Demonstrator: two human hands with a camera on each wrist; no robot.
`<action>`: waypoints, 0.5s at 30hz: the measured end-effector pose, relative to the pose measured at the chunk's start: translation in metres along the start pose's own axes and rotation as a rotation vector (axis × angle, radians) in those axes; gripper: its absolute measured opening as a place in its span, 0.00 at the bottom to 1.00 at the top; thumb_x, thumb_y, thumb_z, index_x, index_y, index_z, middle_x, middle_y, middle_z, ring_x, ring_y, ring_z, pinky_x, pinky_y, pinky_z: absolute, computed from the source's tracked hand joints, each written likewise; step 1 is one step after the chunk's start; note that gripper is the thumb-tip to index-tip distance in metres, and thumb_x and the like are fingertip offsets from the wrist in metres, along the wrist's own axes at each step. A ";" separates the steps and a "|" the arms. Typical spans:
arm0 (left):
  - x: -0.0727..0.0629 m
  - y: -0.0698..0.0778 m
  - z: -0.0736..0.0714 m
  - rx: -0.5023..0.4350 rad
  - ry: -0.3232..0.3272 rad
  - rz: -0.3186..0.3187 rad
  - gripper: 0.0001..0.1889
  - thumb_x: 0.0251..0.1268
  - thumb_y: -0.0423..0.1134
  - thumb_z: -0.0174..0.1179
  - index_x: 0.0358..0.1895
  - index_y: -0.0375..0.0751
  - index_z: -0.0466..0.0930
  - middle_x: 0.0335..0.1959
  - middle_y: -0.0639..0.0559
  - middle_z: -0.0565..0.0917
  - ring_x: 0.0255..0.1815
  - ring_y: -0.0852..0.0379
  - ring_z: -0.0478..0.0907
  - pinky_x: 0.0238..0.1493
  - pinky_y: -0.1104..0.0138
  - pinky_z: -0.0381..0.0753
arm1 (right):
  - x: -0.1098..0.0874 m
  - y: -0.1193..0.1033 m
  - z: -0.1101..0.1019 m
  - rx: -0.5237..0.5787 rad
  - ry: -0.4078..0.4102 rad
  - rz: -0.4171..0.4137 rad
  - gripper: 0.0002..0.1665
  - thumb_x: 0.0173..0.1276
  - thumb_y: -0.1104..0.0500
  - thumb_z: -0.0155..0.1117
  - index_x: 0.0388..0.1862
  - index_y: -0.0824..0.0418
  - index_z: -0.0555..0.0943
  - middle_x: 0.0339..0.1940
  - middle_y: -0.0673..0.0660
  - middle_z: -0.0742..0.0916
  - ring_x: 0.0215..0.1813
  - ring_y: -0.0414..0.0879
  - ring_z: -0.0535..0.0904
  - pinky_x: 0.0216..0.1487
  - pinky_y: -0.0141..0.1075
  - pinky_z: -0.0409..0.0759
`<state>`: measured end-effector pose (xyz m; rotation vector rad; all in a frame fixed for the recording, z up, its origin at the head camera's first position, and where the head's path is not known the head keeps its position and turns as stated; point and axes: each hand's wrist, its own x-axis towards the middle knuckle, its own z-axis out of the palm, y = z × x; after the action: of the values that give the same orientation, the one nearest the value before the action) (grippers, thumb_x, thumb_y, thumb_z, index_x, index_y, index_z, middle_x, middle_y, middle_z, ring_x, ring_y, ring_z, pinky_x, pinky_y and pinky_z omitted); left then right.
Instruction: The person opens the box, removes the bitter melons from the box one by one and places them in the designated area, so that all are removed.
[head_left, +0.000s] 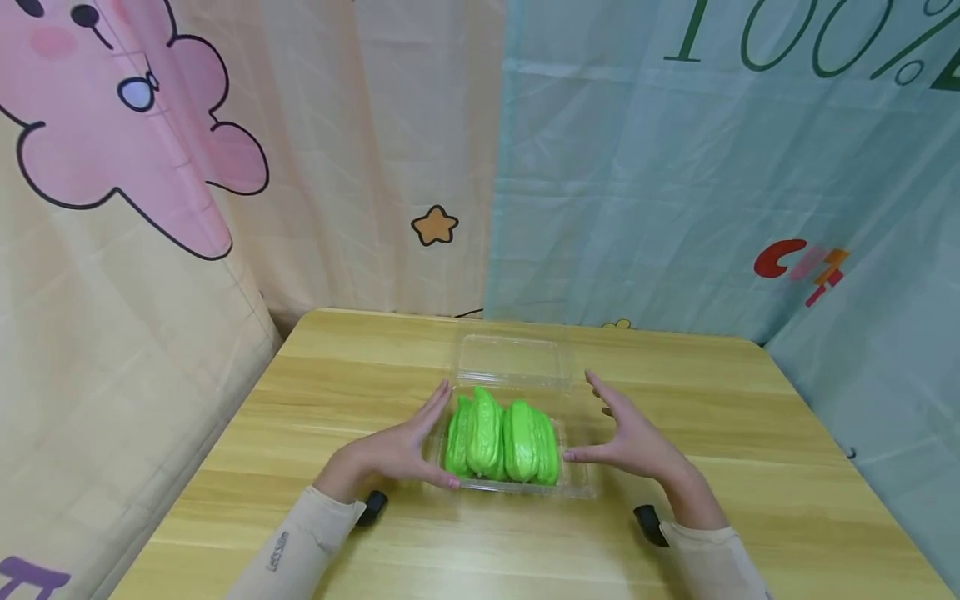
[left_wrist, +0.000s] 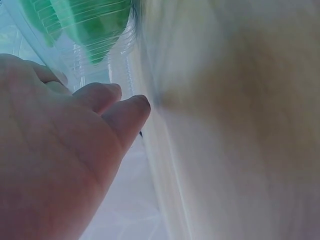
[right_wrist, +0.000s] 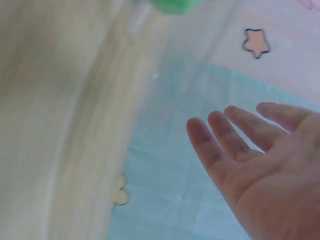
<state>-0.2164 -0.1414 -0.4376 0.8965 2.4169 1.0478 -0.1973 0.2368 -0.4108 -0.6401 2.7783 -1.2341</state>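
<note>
A clear plastic clamshell box (head_left: 517, 487) sits on the table with its lid (head_left: 513, 358) folded back behind it. Inside stand several bright green, ridged oblong pieces (head_left: 487, 433) of unclear kind, packed side by side. My left hand (head_left: 401, 446) lies along the box's left side, thumb by the front corner and fingers extended toward the back. The left wrist view has those fingers fairly straight beside the box wall (left_wrist: 80, 60). On the other side my right hand (head_left: 637, 433) is spread, thumb pointing at the box's right edge; whether it touches cannot be told.
The wooden table (head_left: 375, 358) reaches back to printed curtains (head_left: 637, 167). Black straps (head_left: 651, 525) show at the wrists. A thin dark cord (head_left: 469, 313) lies at the table's back edge.
</note>
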 end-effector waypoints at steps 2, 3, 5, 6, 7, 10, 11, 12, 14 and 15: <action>0.000 0.000 0.001 -0.002 -0.001 -0.003 0.73 0.50 0.59 0.77 0.80 0.48 0.20 0.78 0.58 0.18 0.79 0.40 0.29 0.75 0.45 0.44 | 0.001 -0.007 -0.001 0.029 0.028 -0.009 0.71 0.50 0.40 0.83 0.84 0.54 0.50 0.79 0.63 0.62 0.74 0.66 0.61 0.66 0.64 0.67; 0.000 0.000 0.001 0.000 0.000 -0.002 0.73 0.50 0.59 0.77 0.80 0.48 0.20 0.78 0.58 0.18 0.79 0.39 0.29 0.75 0.45 0.44 | 0.001 -0.010 -0.002 0.040 0.035 -0.017 0.70 0.50 0.40 0.83 0.84 0.53 0.51 0.78 0.62 0.64 0.74 0.65 0.62 0.66 0.63 0.68; -0.001 -0.001 0.002 0.001 0.000 -0.001 0.73 0.50 0.59 0.77 0.80 0.48 0.20 0.78 0.57 0.18 0.79 0.39 0.29 0.75 0.45 0.44 | 0.003 -0.017 -0.001 0.056 0.040 -0.025 0.69 0.50 0.40 0.83 0.83 0.53 0.53 0.77 0.60 0.66 0.72 0.64 0.65 0.64 0.62 0.70; -0.002 -0.001 0.002 0.001 -0.001 0.000 0.73 0.50 0.59 0.77 0.80 0.49 0.20 0.78 0.57 0.18 0.79 0.39 0.28 0.75 0.45 0.44 | 0.004 -0.019 0.000 0.062 0.039 -0.021 0.68 0.50 0.40 0.83 0.83 0.53 0.54 0.77 0.60 0.67 0.71 0.64 0.66 0.63 0.62 0.72; -0.002 -0.002 0.002 0.002 -0.003 0.002 0.73 0.50 0.59 0.77 0.80 0.48 0.20 0.78 0.57 0.18 0.79 0.39 0.28 0.75 0.45 0.43 | 0.006 -0.021 0.001 0.061 0.034 -0.017 0.67 0.50 0.40 0.83 0.82 0.53 0.55 0.76 0.60 0.68 0.70 0.64 0.68 0.62 0.61 0.73; -0.002 -0.002 0.002 0.004 -0.002 0.004 0.73 0.50 0.60 0.76 0.80 0.48 0.20 0.79 0.57 0.18 0.79 0.39 0.29 0.75 0.45 0.44 | 0.012 -0.026 0.003 0.082 0.008 0.008 0.66 0.52 0.42 0.83 0.82 0.54 0.55 0.75 0.61 0.69 0.68 0.65 0.70 0.60 0.58 0.76; -0.001 -0.002 0.002 0.003 -0.002 0.003 0.73 0.50 0.60 0.76 0.80 0.48 0.20 0.79 0.57 0.18 0.79 0.39 0.29 0.75 0.45 0.44 | 0.013 -0.027 0.004 0.091 -0.003 0.019 0.65 0.52 0.43 0.83 0.82 0.55 0.55 0.75 0.61 0.69 0.68 0.65 0.70 0.60 0.57 0.77; -0.001 -0.002 0.002 0.001 -0.003 0.002 0.73 0.50 0.59 0.76 0.80 0.48 0.20 0.79 0.57 0.18 0.79 0.39 0.29 0.75 0.45 0.44 | 0.015 -0.028 0.005 0.104 -0.014 0.032 0.66 0.52 0.44 0.83 0.82 0.55 0.55 0.75 0.62 0.70 0.68 0.65 0.71 0.59 0.55 0.78; 0.000 -0.002 0.001 -0.004 -0.005 -0.002 0.73 0.50 0.59 0.76 0.80 0.49 0.20 0.78 0.57 0.18 0.79 0.39 0.28 0.75 0.45 0.44 | 0.018 -0.029 0.006 0.135 -0.036 0.055 0.66 0.52 0.46 0.83 0.82 0.56 0.54 0.74 0.63 0.69 0.67 0.66 0.71 0.57 0.52 0.80; 0.000 -0.001 0.001 -0.008 -0.007 -0.004 0.73 0.50 0.59 0.77 0.80 0.49 0.19 0.78 0.57 0.18 0.79 0.39 0.28 0.75 0.45 0.44 | 0.019 -0.030 0.006 0.149 -0.044 0.067 0.66 0.52 0.46 0.84 0.82 0.56 0.54 0.75 0.63 0.69 0.67 0.66 0.71 0.56 0.50 0.81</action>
<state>-0.2163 -0.1417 -0.4390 0.8902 2.4064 1.0504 -0.2025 0.2073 -0.3913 -0.5512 2.6178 -1.3791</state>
